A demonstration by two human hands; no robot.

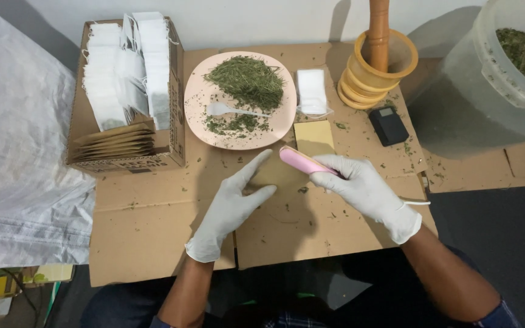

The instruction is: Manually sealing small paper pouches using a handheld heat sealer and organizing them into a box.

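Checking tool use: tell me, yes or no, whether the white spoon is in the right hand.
No. The spoon lies on the pink plate beside the dried herbs; the right hand holds a pink tool.

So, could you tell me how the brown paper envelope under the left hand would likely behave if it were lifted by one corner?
The brown paper envelope looks thin and flat, so it would probably be light and bend or droop. The left hand presses it onto the cardboard sheet, which suggests it slides easily. The right hand holds a pink tool at its edge.
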